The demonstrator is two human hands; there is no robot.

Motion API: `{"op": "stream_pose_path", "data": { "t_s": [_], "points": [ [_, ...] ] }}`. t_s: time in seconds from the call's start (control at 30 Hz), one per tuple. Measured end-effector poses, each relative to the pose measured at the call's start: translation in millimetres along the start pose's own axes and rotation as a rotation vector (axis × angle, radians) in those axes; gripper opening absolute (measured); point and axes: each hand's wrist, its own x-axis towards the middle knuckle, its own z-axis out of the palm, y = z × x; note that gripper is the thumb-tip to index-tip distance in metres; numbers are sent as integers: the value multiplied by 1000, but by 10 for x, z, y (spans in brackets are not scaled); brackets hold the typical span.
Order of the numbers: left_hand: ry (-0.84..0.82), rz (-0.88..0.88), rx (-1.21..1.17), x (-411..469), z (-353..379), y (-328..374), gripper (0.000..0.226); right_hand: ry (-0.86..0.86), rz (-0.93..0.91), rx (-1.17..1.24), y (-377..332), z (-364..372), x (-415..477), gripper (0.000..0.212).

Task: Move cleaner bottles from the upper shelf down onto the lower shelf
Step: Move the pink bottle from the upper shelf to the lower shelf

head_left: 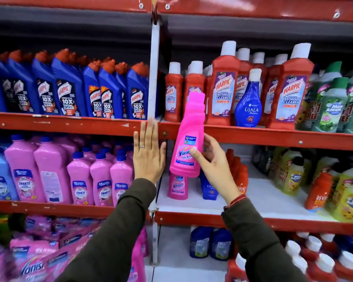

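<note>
— Where is the pink Vanish bottle [189, 139]?
— In front of the upper shelf [253, 136] edge, above the lower shelf [263, 200]; right hand [214, 161] fingers clamped on it.
— The left hand [149, 153]?
— Flat, fingers together, holding nothing.

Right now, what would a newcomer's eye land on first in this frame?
The bright pink Vanish bottle, tilted in mid-air at centre between the shelves, gripped by the right hand. Beside it the left hand is raised flat and open, empty. Behind, tall red Harpic bottles line the upper shelf.
</note>
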Motion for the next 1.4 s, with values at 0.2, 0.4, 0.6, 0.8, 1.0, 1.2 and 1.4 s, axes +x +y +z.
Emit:
{"op": "stream_pose_path", "data": {
  "t_s": [0.2,0.4,0.6,0.8,1.0,1.2,1.4],
  "points": [
    [-94,-48,26,-755,208,-138,66,27,88,-27,619,146,-453,48],
    [-221,-32,30,-1340,430,-213,69,15,190,-43,1097,199,-647,51],
    [-327,-4,-6,-1668,647,-205,71,14,286,-64,1467,256,-620,51],
    [-319,41,95,-1769,780,-205,80,-21,327,-66,1699,265,-547,49],
    [-314,49,97,-1773,806,-203,79,-28,340,-52,1818,286,-492,52],
    [-327,41,109,-1788,820,-209,77,-60,320,-50,1886,261,-472,56],
    [-339,45,129,-1787,815,-200,77,-56,314,-57,1891,255,-485,51]
  ]
}}
